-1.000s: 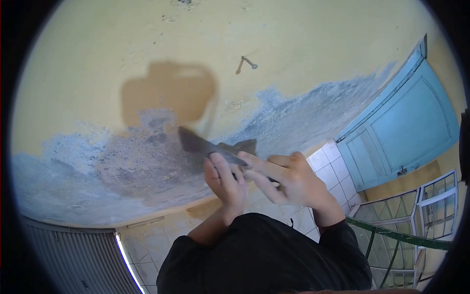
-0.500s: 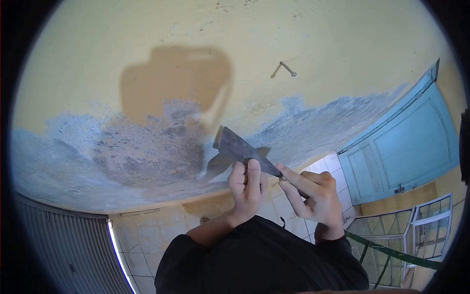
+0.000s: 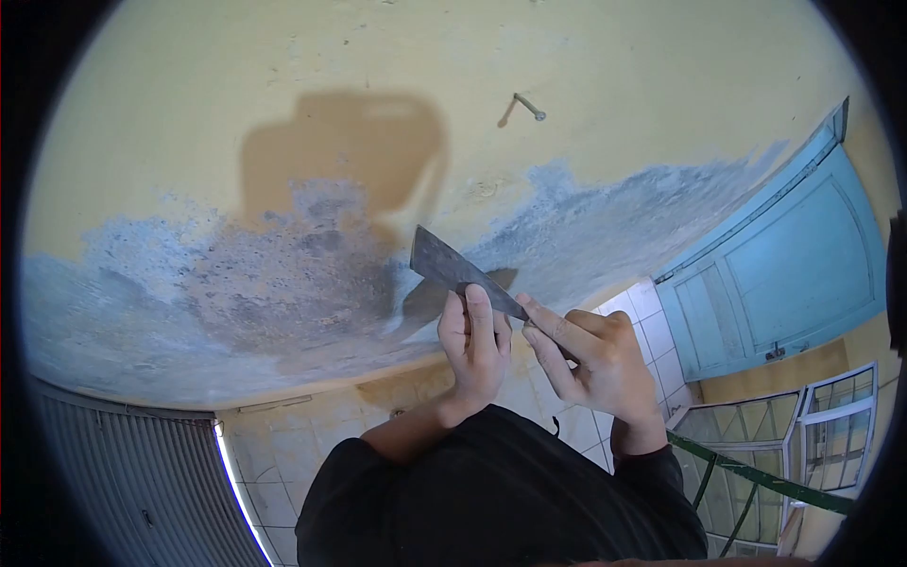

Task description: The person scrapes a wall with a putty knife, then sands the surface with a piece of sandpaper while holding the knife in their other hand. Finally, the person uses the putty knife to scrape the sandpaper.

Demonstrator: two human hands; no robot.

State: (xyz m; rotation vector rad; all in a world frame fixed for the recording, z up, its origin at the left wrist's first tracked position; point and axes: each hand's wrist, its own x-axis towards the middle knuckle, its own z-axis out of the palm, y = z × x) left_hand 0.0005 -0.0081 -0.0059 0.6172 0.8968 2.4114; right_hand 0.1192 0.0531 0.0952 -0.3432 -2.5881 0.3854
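Note:
A scraper [image 3: 449, 264] with a broad, dark metal blade is held between both hands in front of the wall. My left hand [image 3: 475, 345] pinches the lower edge of the blade, thumb lying on its face. The handle end is gripped by my right hand [image 3: 590, 359], with the index finger stretched along the neck; most of the handle is hidden by the fingers. The blade's wide end points up and left, apart from the wall as far as I can tell. Behind it is a patch of bare grey plaster [image 3: 302, 260] below the yellow paint [image 3: 605, 76].
A bolt [image 3: 529, 107] sticks out of the wall above. To the right are a blue door [image 3: 798, 260], glazed window frames [image 3: 836, 435] and a green metal bar [image 3: 756, 485]. A ribbed grey shutter [image 3: 123, 472] stands at lower left, beside the tiled floor [image 3: 274, 454].
Both hands have shifted slightly up and left with the scraper. Its blade has turned, so its broad face shows more and its end edge less. The view has moved a little.

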